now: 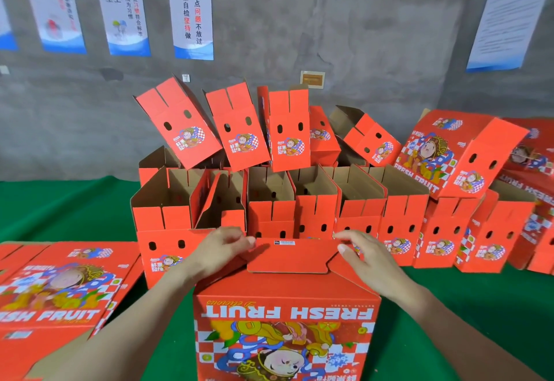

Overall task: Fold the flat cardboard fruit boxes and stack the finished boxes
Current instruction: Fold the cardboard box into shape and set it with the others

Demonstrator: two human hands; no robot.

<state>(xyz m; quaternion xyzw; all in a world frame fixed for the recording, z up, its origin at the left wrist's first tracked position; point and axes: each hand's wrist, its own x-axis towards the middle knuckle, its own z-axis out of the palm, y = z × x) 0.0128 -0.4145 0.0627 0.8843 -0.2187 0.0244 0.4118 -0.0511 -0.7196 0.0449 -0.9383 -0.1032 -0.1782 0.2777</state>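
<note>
An upright box (286, 317) stands on the green table cover (467, 308) right in front of the person, its "FRESH FRUIT" print upside down to the camera. Its closing flap (289, 256) lies folded flat across the top. The left hand (220, 247) sits at the flap's left end, fingers bent and bunched close together, their tips down on the far left corner of the flap. The right hand (370, 260) sits at the flap's right end: the thumb tip presses the near right corner, and the other fingers curl over the box's far top edge, so that edge lies between thumb and fingers. Whether the left thumb is under the cardboard cannot be told. To the left of the upright box lies a pile of flat boxes (60, 287), printed side up. Just behind it stands a row of finished boxes (398, 224) with open tops. On top of that row more folded boxes (239, 128) lean at angles. Farther behind, posters (192, 11) hang on the grey wall (359, 35)
</note>
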